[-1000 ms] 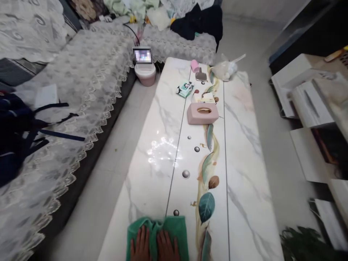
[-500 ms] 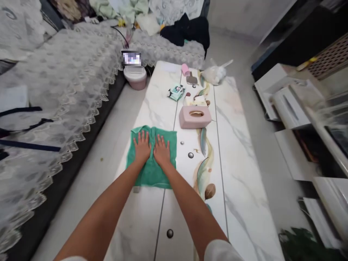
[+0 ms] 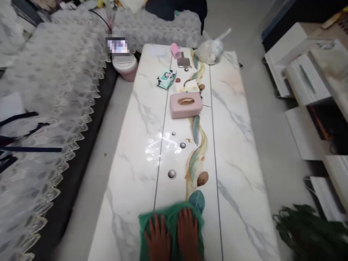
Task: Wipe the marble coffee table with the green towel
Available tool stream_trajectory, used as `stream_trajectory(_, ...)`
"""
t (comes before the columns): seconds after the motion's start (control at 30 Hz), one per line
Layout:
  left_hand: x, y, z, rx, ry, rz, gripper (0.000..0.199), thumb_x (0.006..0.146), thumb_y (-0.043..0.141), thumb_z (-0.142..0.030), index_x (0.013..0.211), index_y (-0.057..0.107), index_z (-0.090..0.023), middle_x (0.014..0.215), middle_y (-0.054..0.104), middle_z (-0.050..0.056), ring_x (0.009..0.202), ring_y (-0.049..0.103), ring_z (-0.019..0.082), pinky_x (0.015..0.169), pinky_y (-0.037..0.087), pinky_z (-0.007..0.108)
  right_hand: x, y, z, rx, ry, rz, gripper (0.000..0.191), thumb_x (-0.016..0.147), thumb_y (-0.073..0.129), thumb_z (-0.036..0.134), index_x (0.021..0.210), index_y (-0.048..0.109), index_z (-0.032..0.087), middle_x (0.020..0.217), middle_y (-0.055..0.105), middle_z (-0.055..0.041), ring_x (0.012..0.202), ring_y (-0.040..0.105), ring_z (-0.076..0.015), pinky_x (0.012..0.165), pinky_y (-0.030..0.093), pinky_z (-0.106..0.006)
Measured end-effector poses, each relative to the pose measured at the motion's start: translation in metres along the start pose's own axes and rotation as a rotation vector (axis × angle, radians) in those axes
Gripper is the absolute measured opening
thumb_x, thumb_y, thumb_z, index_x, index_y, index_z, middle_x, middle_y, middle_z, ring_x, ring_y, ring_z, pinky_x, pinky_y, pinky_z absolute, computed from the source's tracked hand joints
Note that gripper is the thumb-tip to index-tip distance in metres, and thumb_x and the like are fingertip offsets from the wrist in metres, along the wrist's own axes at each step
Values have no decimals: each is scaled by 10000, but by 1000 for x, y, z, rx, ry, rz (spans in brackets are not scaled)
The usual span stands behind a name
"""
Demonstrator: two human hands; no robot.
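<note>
A green cloth lies on the near end of the marble-patterned table, its lower part cut off by the bottom edge of the view. My left hand rests flat on its left half, fingers spread. On the right half, my right hand presses down with fingers stretched out and lying close to each other. Both palms are on top of the cloth, and neither hand grips it. Beyond the cloth, a wet-looking shine shows on the tabletop.
A pink tissue box stands mid-table. Behind it lie a green-and-white packet, a pink cup and a tied plastic bag. A lace-covered sofa runs along the left. Shelving and a dark green plant are at right.
Both hands and the green cloth have moved from the table's left middle toward me and to the right, down to the near end. The view has also shifted.
</note>
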State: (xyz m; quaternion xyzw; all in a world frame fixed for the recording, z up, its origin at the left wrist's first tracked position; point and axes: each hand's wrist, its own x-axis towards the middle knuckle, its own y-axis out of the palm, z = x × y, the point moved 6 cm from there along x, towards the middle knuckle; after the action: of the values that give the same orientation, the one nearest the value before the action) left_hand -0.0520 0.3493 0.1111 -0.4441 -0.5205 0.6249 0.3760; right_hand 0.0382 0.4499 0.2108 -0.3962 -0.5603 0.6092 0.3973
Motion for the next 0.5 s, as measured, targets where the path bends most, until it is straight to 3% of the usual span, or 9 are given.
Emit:
stream_trajectory(0.07,124,-40,-38,-118,136,32,606,938,544,-195,1540,578,-262,1627,494,164,1475,521,411,1126,478,738,119,28,-43,98,158,17,403,1008,571,298,1377,728,341,1485,656,-137,1382,603,-410,993,578,-661)
stream_trajectory(0.13,257,-80,-73,-177,123,26,654,1000,479,-217,1648,400,-188,1727,306,183,1604,307,413,1223,302,780,241,40,-83,224,211,42,538,1059,387,210,1563,572,180,1680,438,-157,1577,386,-373,1226,382,-700)
stream_trajectory(0.17,316,-97,-90,-209,106,3,663,1020,460,-231,1668,347,-155,1751,240,190,1628,235,416,1246,239,776,294,40,-98,276,188,54,551,1075,378,214,1608,505,158,1725,356,-149,1619,305,-350,1275,308,-686)
stream_trajectory(0.23,400,-121,-120,-277,110,-32,643,1057,382,-221,1678,283,-87,1768,168,227,1640,144,433,1251,171,764,370,32,-124,300,170,53,559,1101,328,186,1651,416,132,1766,254,-154,1653,202,-311,1317,199,-647)
stream_trajectory(0.27,421,-128,-129,-301,93,-56,627,1071,328,-209,1672,263,-45,1765,161,254,1635,122,451,1243,152,765,388,27,-132,297,167,51,560,1109,303,174,1660,393,135,1772,238,-153,1655,190,-300,1320,170,-637)
stream_trajectory(0.3,427,-132,-136,-314,86,-75,621,1076,309,-207,1670,261,-34,1761,166,264,1631,118,461,1239,142,769,394,23,-139,287,168,43,559,1113,281,163,1662,384,138,1773,236,-150,1652,191,-297,1314,159,-640)
stream_trajectory(0.37,397,-127,-142,-300,89,-104,631,1068,340,-228,1674,283,-60,1763,182,247,1633,126,465,1237,134,795,365,22,-145,265,150,13,546,1118,295,180,1653,402,165,1773,248,-123,1641,226,-302,1290,187,-672)
stream_trajectory(0.43,319,-106,-140,-248,143,-99,657,1033,403,-248,1672,329,-113,1766,201,207,1640,143,454,1227,145,840,289,30,-145,228,99,-23,529,1101,399,255,1624,466,222,1772,272,-70,1635,259,-308,1277,245,-686)
stream_trajectory(0.5,208,-75,-132,-204,208,-43,652,1005,412,-247,1645,404,-126,1744,258,207,1628,186,467,1207,166,873,174,43,-139,155,49,-43,538,1032,528,347,1568,562,303,1752,323,-3,1644,250,-296,1312,266,-627)
